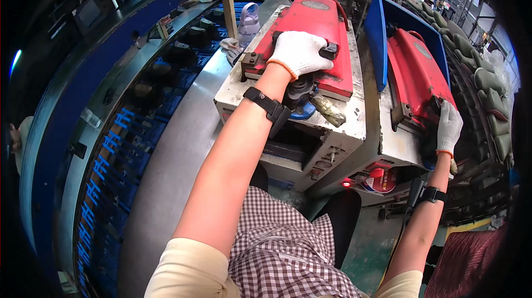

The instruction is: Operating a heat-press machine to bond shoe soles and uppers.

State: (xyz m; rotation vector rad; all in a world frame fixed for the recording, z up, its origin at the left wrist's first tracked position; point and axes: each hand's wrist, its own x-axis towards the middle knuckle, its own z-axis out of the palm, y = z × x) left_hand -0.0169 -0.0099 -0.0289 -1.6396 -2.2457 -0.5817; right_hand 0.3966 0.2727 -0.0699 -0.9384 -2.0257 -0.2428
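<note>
Two white machines with red lids stand side by side before me. My left hand (301,54), in a white knit glove with an orange cuff, is wrapped round the black handle (329,51) across the left red lid (318,18). On the right machine's red lid (417,65), my gloved right hand (449,126) is closed round another black handle (436,104), mostly hidden by the fingers. Below my left wrist, a dark rounded part (299,88) and a tape-wrapped lever end (329,110) stick out of the left machine's front. Both lids look lowered.
A conveyor with blue racks (113,137) curves along the left beside a metal ledge (180,126). A loose glove (231,48) and a lilac bottle (249,21) sit behind it. A blue panel (377,43) stands between the machines. Racked grey-green pieces (482,79) line the right.
</note>
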